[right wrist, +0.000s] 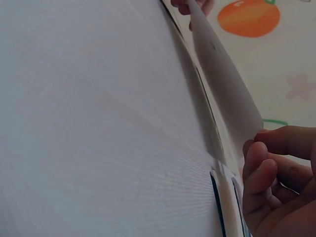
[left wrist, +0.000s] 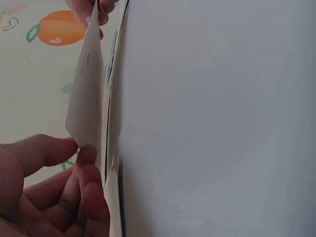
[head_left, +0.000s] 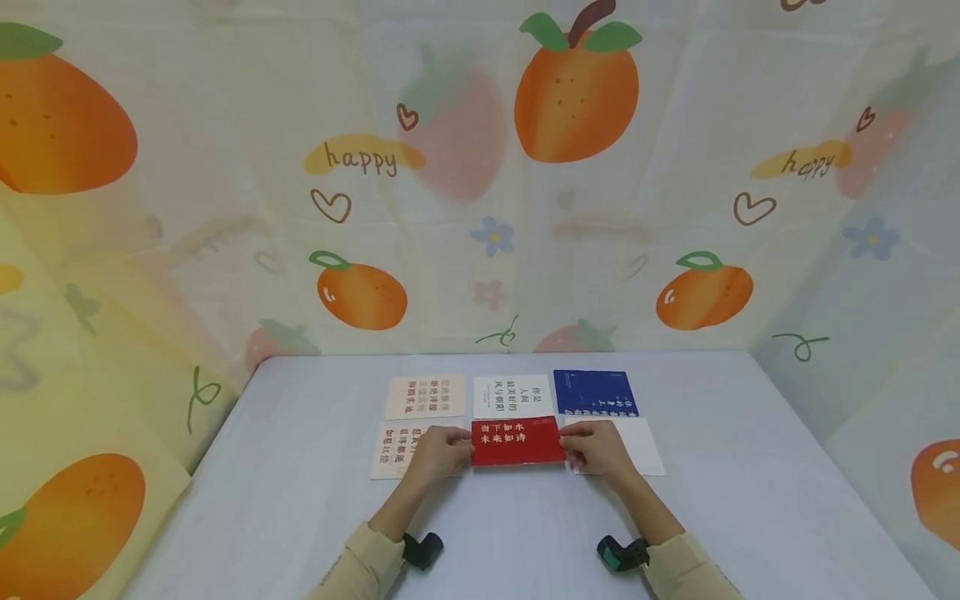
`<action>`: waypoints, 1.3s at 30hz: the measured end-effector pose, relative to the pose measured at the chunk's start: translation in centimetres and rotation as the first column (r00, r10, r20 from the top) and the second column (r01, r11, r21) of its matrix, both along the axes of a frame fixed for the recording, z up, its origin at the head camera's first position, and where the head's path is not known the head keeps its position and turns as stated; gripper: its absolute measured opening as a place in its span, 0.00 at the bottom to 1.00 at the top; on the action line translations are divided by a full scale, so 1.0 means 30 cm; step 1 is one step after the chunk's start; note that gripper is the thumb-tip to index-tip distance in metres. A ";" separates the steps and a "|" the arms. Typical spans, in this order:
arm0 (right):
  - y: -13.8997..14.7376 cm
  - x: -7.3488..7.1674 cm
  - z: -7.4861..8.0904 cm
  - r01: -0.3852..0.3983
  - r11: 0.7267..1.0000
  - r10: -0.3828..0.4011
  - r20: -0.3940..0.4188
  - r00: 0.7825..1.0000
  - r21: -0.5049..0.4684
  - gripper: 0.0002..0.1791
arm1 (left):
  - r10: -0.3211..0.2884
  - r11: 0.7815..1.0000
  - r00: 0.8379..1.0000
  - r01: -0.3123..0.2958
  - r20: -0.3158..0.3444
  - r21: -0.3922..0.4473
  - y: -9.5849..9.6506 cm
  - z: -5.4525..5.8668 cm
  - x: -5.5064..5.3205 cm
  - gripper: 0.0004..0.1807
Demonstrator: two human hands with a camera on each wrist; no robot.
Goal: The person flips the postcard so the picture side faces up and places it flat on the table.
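Note:
Both hands hold a red card [head_left: 516, 450] with light lettering by its two short sides, in the middle of the head view. My left hand [head_left: 441, 451] pinches its left edge between thumb and fingers. At the opposite edge, my right hand [head_left: 597, 447] pinches in the same way. The wrist views show the card's pale back [left wrist: 89, 89], tilted just above the table. Under the left hand lies a cream card [head_left: 392, 457] with brown lettering, partly covered. A plain white card [head_left: 637, 446] lies partly behind the right hand.
A back row holds a cream lettered card [head_left: 424, 397], a white lettered card [head_left: 513, 392] and a dark blue card [head_left: 595, 390]. All lie on the white table [head_left: 285, 467]. A fruit-patterned cloth [head_left: 465, 267] hangs behind the table and along its sides.

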State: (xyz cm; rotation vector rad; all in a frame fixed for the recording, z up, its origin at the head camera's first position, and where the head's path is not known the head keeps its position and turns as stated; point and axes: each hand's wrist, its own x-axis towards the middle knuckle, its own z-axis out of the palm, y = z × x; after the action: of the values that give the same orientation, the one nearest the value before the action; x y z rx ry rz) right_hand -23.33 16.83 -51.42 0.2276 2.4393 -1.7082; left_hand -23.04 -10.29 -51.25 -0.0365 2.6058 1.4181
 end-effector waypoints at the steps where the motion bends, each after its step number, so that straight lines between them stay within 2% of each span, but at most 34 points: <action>1: -0.001 -0.002 0.000 -0.008 1.000 0.008 0.003 1.000 0.004 0.10 | 0.002 1.000 1.000 -0.002 0.010 0.012 0.000 -0.002 0.001 0.15; 8: -0.006 -0.007 0.007 -0.045 0.997 0.045 0.014 0.999 0.057 0.10 | 0.003 0.999 0.999 -0.004 0.033 0.036 0.004 -0.007 -0.001 0.15; 13: -0.007 -0.005 0.004 -0.049 0.995 0.045 0.045 0.998 0.087 0.10 | -0.008 1.000 0.999 0.007 0.051 0.024 0.007 -0.004 -0.004 0.16; 23: -0.009 -0.004 -0.007 -0.041 0.993 0.036 0.047 0.998 0.107 0.11 | -0.020 1.000 0.999 0.021 0.045 -0.016 0.007 -0.009 -0.003 0.16; 30: 0.009 0.002 -0.008 -0.019 0.995 0.015 0.043 0.999 0.094 0.11 | 0.009 0.999 1.000 -0.009 0.001 -0.036 -0.005 -0.004 0.009 0.13; 39: 0.134 0.014 0.027 -0.016 0.989 0.013 0.017 1.000 0.144 0.14 | -0.038 0.999 0.996 0.036 -0.081 -0.024 0.024 0.031 0.007 0.10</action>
State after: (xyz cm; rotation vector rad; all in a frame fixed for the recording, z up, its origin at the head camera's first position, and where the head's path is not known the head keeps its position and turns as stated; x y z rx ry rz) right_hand -22.91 20.85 -50.60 0.2390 2.5483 -1.5198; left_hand -22.82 -9.59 -50.31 0.0682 2.6732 1.4063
